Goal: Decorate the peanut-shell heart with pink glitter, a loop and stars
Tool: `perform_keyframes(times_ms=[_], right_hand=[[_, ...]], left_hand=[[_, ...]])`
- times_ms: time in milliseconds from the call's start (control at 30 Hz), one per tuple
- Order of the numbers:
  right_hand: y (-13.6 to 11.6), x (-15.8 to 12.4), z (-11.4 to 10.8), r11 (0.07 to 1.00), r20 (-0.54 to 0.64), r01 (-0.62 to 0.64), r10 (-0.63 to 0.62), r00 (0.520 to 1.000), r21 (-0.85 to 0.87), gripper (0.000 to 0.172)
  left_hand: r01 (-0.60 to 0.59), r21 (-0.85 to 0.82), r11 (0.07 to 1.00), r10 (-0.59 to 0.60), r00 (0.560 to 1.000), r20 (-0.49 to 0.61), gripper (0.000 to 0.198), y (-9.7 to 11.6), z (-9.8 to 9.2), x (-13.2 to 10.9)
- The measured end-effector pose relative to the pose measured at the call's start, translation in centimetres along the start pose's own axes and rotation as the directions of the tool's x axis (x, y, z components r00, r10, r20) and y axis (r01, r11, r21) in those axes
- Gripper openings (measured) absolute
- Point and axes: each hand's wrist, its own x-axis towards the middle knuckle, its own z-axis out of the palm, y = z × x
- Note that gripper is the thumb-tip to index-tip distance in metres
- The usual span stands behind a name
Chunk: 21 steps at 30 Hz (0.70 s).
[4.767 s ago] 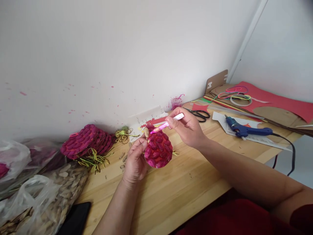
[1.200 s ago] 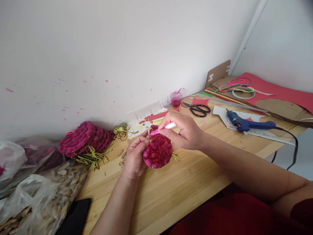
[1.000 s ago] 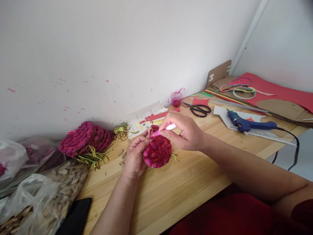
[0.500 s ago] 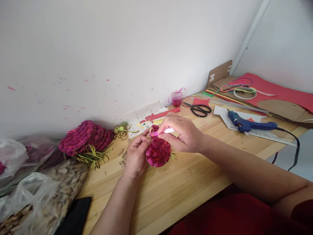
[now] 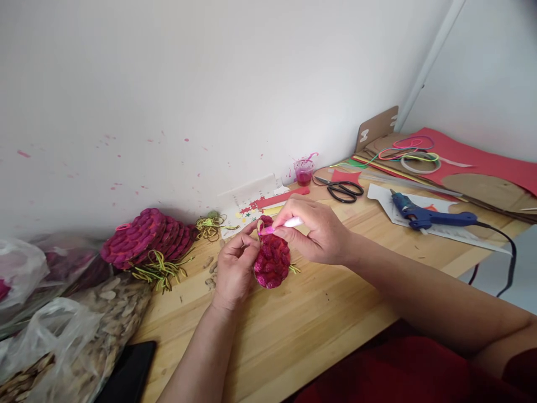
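My left hand (image 5: 235,270) pinches a round disc covered in magenta-painted seeds (image 5: 272,261), held nearly edge-on over the wooden table (image 5: 319,313). My right hand (image 5: 316,232) grips a small brush with a white handle and a pink tip (image 5: 281,225). The pink tip touches the top of the disc, next to my left fingertips. Yellow-green strings stick out from under the disc on its right side.
A stack of finished magenta discs (image 5: 145,238) lies at the left by the wall. Plastic bags of pale seeds (image 5: 84,336) and a black phone (image 5: 128,372) fill the lower left. A paint cup (image 5: 302,170), scissors (image 5: 342,189), a blue glue gun (image 5: 432,217) and red paper (image 5: 470,162) lie at the right.
The disc has turned in my left hand from facing me to nearly edge-on. The brush tip has stayed at the disc's top edge.
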Motion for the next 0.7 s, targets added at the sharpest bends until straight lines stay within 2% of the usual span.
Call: perform_keyframes(times_ms=[167,700], right_hand=[[0.02,-0.03,-0.03,1.0,0.001,-0.015,0.015,1.0,-0.007,0.008],[-0.1,0.1,-0.28,0.998,-0.034,-0.048,0.049,0.998,0.035,0.005]], left_hand=[[-0.055,0.086,0.995,0.055,0.998,0.007,0.021,0.38,0.09,-0.18],[-0.082,0.1,0.992,0.083,0.997,-0.003,0.022,0.39,0.04,-0.11]])
